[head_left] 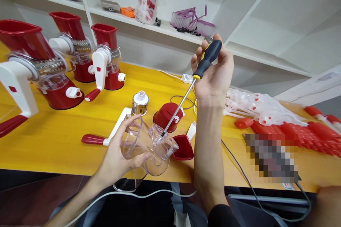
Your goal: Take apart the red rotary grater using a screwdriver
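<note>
Gripping a clear plastic housing (147, 152) at about 7 o'clock in the head view, the left hand (117, 159) curved round its wide end, near the surface (53, 142) edge, while the right hand (213, 72), towards 2 o'clock, held a screwdriver (203, 66) with loosely bent fingers. The step looked like driving something inside the housing, though no screw could be made out; the move seemed to call for a steady housing and a shaft in line. The screwdriver's long axis ran from 1 o'clock, tip towards 7; the housing's stretched roughly from 10 towards 4.
</note>
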The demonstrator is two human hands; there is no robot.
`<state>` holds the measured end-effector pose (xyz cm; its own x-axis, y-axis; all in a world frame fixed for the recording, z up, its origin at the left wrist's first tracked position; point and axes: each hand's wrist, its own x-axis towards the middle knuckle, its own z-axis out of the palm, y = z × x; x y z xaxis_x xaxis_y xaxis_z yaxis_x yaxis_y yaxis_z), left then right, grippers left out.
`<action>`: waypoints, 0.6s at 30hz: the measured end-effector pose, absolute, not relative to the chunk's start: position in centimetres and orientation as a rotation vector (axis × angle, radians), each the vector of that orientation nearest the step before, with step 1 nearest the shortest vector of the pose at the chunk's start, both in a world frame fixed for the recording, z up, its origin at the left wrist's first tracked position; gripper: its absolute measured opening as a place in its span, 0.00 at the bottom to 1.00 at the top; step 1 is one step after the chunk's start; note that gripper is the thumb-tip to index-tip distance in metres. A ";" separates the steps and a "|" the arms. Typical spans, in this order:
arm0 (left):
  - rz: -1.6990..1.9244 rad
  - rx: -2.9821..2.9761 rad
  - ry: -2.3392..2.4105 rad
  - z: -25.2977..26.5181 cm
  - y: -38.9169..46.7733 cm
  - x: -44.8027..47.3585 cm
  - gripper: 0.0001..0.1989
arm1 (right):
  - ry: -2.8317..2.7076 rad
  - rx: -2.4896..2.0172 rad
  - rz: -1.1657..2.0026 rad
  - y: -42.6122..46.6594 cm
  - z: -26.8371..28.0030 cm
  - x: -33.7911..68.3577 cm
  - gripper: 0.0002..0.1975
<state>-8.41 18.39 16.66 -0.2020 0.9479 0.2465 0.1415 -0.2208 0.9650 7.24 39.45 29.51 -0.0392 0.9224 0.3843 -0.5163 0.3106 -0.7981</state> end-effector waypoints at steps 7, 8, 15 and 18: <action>1.488 1.359 1.341 17.0 18.2 -8.2 0.38 | -0.978 -0.511 1.220 39.8 29.6 6.6 0.14; 1.487 1.356 1.339 17.1 18.2 -8.2 0.38 | -0.967 -0.521 1.207 40.0 29.5 6.6 0.14; 1.525 1.331 1.305 16.9 18.3 -8.3 0.38 | -0.964 -0.406 1.319 39.4 29.6 6.9 0.09; 1.519 1.333 1.317 16.8 18.3 -8.4 0.38 | -0.984 -0.405 1.335 39.1 29.8 7.0 0.07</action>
